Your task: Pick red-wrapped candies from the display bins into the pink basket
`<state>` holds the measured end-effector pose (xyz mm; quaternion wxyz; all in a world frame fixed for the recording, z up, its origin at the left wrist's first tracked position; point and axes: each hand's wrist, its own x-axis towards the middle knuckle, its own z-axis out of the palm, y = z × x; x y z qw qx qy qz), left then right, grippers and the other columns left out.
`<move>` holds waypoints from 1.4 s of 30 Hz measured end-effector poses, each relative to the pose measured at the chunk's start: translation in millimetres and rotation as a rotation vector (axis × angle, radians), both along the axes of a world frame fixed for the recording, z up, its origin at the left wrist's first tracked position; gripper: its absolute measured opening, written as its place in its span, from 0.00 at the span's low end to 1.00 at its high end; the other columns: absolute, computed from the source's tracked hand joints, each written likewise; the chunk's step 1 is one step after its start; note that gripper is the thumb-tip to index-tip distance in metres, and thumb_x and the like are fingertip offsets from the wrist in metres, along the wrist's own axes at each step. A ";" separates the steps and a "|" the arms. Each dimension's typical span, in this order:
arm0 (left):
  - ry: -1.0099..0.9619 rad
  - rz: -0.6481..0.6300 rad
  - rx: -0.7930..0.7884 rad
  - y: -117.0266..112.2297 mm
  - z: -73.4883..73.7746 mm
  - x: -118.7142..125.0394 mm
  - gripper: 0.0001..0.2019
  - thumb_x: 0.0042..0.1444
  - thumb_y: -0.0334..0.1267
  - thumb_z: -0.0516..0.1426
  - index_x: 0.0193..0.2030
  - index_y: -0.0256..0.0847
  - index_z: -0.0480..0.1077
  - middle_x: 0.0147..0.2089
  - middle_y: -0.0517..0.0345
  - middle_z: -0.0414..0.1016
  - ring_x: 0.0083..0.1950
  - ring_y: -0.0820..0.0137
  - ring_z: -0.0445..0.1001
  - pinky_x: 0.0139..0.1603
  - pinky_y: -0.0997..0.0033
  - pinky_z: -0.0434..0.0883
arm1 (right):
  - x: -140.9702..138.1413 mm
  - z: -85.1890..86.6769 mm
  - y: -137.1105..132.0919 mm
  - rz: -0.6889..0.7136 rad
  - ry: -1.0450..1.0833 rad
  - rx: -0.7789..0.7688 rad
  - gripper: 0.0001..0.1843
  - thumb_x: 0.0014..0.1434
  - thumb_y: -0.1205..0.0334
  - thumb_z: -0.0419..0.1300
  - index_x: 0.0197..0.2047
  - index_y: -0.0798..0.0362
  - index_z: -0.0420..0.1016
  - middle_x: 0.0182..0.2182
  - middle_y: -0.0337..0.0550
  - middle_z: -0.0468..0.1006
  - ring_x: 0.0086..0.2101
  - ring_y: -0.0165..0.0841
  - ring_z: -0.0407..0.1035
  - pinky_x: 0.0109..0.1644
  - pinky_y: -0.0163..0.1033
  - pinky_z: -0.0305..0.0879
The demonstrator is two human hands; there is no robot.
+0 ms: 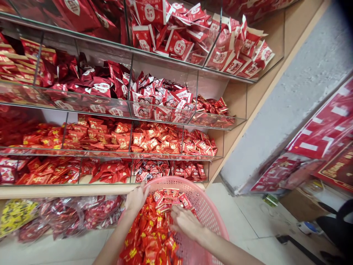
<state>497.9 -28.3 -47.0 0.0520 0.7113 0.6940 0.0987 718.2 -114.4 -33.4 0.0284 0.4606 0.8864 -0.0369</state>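
My left hand point(137, 200) grips the near rim of a pink plastic mesh basket point(206, 211), its fingers curled over the edge. My right hand point(186, 222) rests inside the basket with fingers spread, touching a heap of small red-and-gold candy packets point(149, 235). Nothing shows as held in that hand. The lower part of the basket runs out of the bottom of the picture, hiding the rest of the heap.
Tiered glass display shelves point(110, 154) stand ahead, filled with red packets and red gift bags. Clear bags of red goods point(66, 219) sit below them. A concrete pillar point(275, 121) and red banners point(325, 129) are at right, above a tiled floor point(242, 217).
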 end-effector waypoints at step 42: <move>0.015 0.000 0.007 -0.5 -3.2 -0.6 0.27 0.60 0.51 0.37 0.61 0.40 0.54 0.36 0.45 0.77 0.38 0.58 0.76 0.37 0.63 0.68 | 12.0 -34.5 20.6 0.371 -0.064 0.334 0.15 0.59 0.64 0.51 0.51 0.53 0.61 0.39 0.41 0.70 0.35 0.33 0.66 0.33 0.36 0.62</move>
